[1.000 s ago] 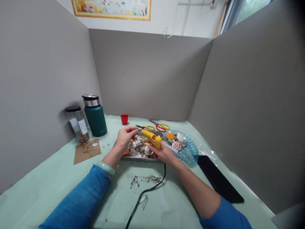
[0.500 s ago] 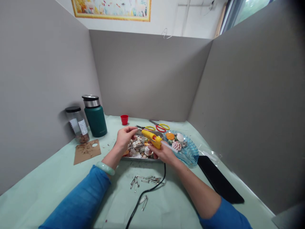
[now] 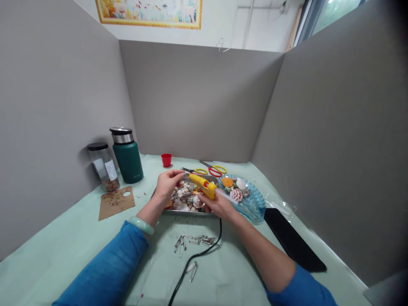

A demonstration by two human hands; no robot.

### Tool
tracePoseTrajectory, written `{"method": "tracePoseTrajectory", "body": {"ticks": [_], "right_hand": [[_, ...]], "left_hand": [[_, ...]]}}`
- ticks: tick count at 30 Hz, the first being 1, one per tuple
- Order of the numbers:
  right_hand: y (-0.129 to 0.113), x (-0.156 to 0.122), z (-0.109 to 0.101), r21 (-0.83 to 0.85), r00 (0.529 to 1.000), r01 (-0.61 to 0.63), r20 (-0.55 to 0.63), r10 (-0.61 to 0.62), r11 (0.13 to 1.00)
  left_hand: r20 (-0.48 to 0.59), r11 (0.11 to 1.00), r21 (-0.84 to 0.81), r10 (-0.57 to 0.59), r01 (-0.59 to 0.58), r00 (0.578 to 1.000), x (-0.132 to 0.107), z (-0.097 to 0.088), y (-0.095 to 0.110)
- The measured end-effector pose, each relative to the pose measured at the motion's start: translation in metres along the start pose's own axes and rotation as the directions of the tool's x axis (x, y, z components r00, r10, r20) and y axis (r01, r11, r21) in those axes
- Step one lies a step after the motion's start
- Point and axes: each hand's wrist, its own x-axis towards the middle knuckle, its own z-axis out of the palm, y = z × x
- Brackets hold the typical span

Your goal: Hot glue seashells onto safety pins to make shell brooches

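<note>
A yellow hot glue gun (image 3: 203, 185) with a clear glue stick (image 3: 227, 196) in its back end is gripped in my right hand (image 3: 219, 205). Its nozzle points up and left toward my left hand (image 3: 168, 184), whose thumb and forefinger are pinched together close to the tip. Whatever those fingers hold is too small to make out. Beneath both hands lies a metal tray (image 3: 188, 213) filled with mixed seashells (image 3: 183, 199). The gun's black cord (image 3: 199, 255) runs down toward me across the table.
Metal pins (image 3: 204, 240) lie in front of the tray. A blue scalloped dish (image 3: 255, 208) with shells and a black flat object (image 3: 293, 240) are at right. Scissors (image 3: 215, 171) and a red cup (image 3: 166, 160) stand behind; a green flask (image 3: 127, 159), a jar (image 3: 103, 168) and brown card (image 3: 117, 204) at left.
Almost nothing differs. Both hands and the glue gun keep nearly the same position, with at most a very slight shift.
</note>
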Motion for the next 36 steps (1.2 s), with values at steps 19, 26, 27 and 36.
{"method": "tracePoseTrajectory", "body": {"ticks": [19,26,27,36], "right_hand": [[-0.0023,-0.0008,0.0005,0.018,1.000,-0.012,-0.008,0.012,1.000],[-0.0041,-0.0014,0.0001,0.001,1.000,-0.017,-0.008,0.017,1.000],[-0.0047,-0.0014,-0.0001,0.000,1.000,-0.014,-0.009,0.014,1.000],[-0.0017,-0.0005,0.0000,-0.001,1.000,0.003,-0.013,-0.003,1.000]], "left_hand": [[-0.026,0.999,-0.026,-0.022,0.022,0.999,-0.0021,0.0011,0.0042],[0.003,1.000,-0.021,-0.020,0.020,1.000,-0.0026,0.0003,0.0035],[0.006,1.000,-0.020,-0.019,0.020,1.000,-0.0024,0.0001,0.0033],[-0.003,0.999,-0.033,-0.021,0.021,1.000,-0.0017,0.0005,0.0027]]}}
